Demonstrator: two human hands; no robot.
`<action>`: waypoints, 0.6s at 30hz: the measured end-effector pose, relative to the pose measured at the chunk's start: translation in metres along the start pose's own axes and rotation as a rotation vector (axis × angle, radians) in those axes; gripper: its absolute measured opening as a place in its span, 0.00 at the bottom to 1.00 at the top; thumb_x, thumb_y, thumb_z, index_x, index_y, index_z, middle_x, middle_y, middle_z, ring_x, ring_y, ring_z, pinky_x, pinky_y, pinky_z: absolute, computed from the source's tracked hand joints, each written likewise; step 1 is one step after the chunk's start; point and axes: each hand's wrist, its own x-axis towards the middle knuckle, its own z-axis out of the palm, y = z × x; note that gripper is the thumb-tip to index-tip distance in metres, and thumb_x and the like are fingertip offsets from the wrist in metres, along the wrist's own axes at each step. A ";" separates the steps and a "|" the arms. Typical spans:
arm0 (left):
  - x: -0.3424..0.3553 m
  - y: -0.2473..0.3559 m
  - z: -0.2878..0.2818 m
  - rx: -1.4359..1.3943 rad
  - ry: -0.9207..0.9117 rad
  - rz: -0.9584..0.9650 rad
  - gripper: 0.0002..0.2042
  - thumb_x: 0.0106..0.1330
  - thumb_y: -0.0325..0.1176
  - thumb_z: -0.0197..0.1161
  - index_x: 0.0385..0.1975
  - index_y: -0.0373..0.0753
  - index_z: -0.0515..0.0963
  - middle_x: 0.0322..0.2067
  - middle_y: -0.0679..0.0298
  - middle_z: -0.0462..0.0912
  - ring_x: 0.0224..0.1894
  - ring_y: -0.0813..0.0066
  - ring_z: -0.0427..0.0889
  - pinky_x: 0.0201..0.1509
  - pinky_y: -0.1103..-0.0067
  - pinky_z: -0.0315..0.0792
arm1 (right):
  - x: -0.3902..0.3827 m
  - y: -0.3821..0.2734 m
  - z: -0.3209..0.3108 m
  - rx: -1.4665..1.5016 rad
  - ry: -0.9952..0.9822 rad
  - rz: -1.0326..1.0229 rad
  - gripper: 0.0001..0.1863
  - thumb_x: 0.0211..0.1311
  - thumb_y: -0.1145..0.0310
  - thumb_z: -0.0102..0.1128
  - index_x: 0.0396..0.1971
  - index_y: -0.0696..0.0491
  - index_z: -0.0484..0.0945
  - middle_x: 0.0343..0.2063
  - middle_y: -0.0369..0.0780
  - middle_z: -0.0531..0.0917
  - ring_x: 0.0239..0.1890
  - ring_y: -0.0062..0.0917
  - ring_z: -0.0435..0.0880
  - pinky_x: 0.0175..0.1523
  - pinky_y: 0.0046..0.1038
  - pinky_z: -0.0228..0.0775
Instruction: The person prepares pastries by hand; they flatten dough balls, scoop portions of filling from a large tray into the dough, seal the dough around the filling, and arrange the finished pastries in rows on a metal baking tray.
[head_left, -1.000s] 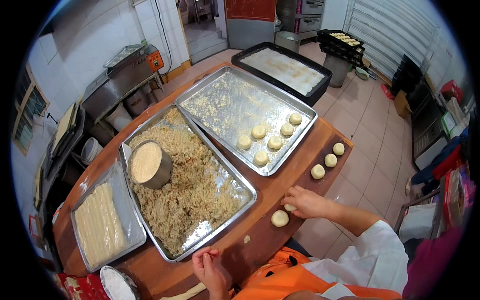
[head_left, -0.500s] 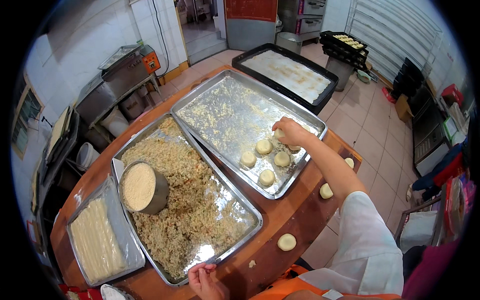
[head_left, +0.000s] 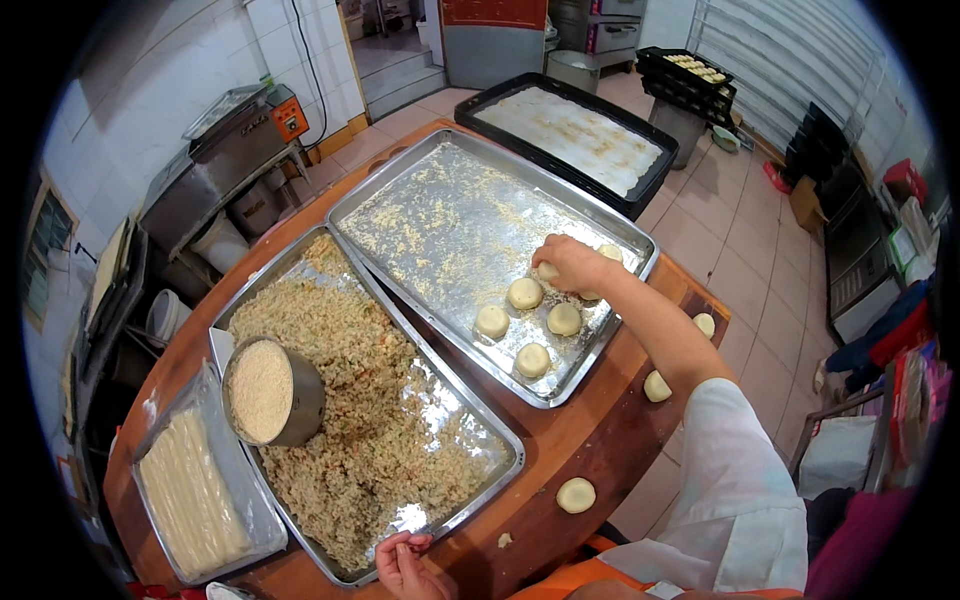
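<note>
Head view, hands
Right hand (head_left: 568, 264): reached far across the table over the right part of the steel tray; fingers curled down around a pale dough round (head_left: 546, 271), which is held at the tray surface.
Left hand (head_left: 404, 563): seen at the near edge, fingers bent and resting on the near rim of the filling tray; nothing is pinched in it.

Head view, task things
Steel tray (head_left: 440, 215): large, rectangular, lightly strewn with crumbs, laid at the far middle of the table.
Dough rounds on the tray (head_left: 525, 293): several are set in a loose cluster at the tray's right near corner, just beside the right hand.
Loose dough rounds (head_left: 576, 495): one is laid on bare wood near the person; others (head_left: 657, 386) are placed along the right table edge, partly hidden by the forearm.

Head view, other things
Filling tray (head_left: 497, 473): steel, heaped with a coarse crumbly mix, set near left of the first tray, edges touching.
Metal cup (head_left: 273, 391): round, filled with fine pale crumbs, stood in the filling.
Small tray (head_left: 196, 490): covered with clear film over pale strips, placed at far left.
Black tray (head_left: 572, 137): lined white, located beyond the steel tray.
Round wooden table (head_left: 610, 440): all trays are borne on it.
</note>
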 end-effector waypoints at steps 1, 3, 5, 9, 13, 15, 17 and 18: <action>0.000 0.001 -0.001 0.034 -0.005 0.016 0.08 0.74 0.35 0.53 0.37 0.36 0.73 0.32 0.64 0.76 0.36 0.74 0.72 0.43 0.77 0.67 | 0.000 0.003 -0.002 -0.029 0.024 0.028 0.20 0.48 0.73 0.65 0.45 0.48 0.81 0.42 0.47 0.78 0.49 0.43 0.78 0.57 0.36 0.71; 0.000 0.004 -0.002 0.102 -0.015 0.048 0.09 0.74 0.35 0.53 0.38 0.36 0.74 0.33 0.64 0.76 0.36 0.73 0.72 0.44 0.77 0.67 | 0.000 0.012 -0.011 -0.088 0.072 0.086 0.20 0.48 0.73 0.64 0.45 0.48 0.81 0.42 0.47 0.78 0.50 0.43 0.78 0.57 0.36 0.72; -0.002 0.005 0.001 0.084 0.004 0.033 0.09 0.74 0.35 0.53 0.38 0.36 0.73 0.33 0.63 0.76 0.36 0.73 0.72 0.44 0.76 0.68 | -0.001 0.012 -0.022 -0.019 0.056 0.149 0.20 0.48 0.75 0.64 0.45 0.48 0.81 0.42 0.46 0.78 0.50 0.42 0.78 0.57 0.36 0.71; 0.001 -0.002 -0.002 -0.005 -0.057 0.032 0.09 0.74 0.35 0.54 0.37 0.36 0.73 0.34 0.62 0.76 0.37 0.72 0.74 0.45 0.75 0.69 | -0.001 0.021 -0.027 0.055 0.053 0.147 0.21 0.47 0.76 0.64 0.45 0.49 0.81 0.43 0.45 0.78 0.50 0.41 0.78 0.57 0.35 0.71; -0.001 0.002 0.002 -0.013 -0.038 0.010 0.09 0.74 0.35 0.54 0.37 0.36 0.73 0.34 0.62 0.76 0.38 0.72 0.74 0.45 0.75 0.69 | 0.004 0.019 -0.014 0.081 -0.015 0.088 0.21 0.47 0.76 0.64 0.45 0.49 0.81 0.43 0.44 0.78 0.51 0.40 0.77 0.58 0.35 0.71; -0.002 0.004 0.003 0.011 -0.035 -0.003 0.09 0.74 0.35 0.54 0.37 0.36 0.73 0.35 0.62 0.76 0.38 0.72 0.74 0.46 0.75 0.69 | 0.003 0.017 -0.005 0.043 -0.023 0.071 0.22 0.47 0.77 0.65 0.46 0.49 0.80 0.43 0.44 0.78 0.51 0.40 0.77 0.59 0.35 0.71; -0.003 0.004 0.002 0.024 -0.036 0.009 0.09 0.74 0.35 0.54 0.37 0.36 0.73 0.35 0.62 0.76 0.38 0.72 0.74 0.46 0.75 0.69 | 0.002 0.015 -0.004 0.033 -0.031 0.057 0.22 0.47 0.77 0.65 0.47 0.48 0.80 0.43 0.44 0.78 0.52 0.40 0.77 0.58 0.35 0.71; -0.003 0.004 0.002 0.031 -0.037 0.016 0.08 0.74 0.35 0.54 0.37 0.36 0.73 0.35 0.62 0.76 0.38 0.72 0.74 0.46 0.75 0.69 | 0.000 0.015 -0.005 0.041 -0.035 0.052 0.22 0.47 0.77 0.64 0.47 0.48 0.80 0.44 0.45 0.78 0.52 0.41 0.76 0.58 0.35 0.71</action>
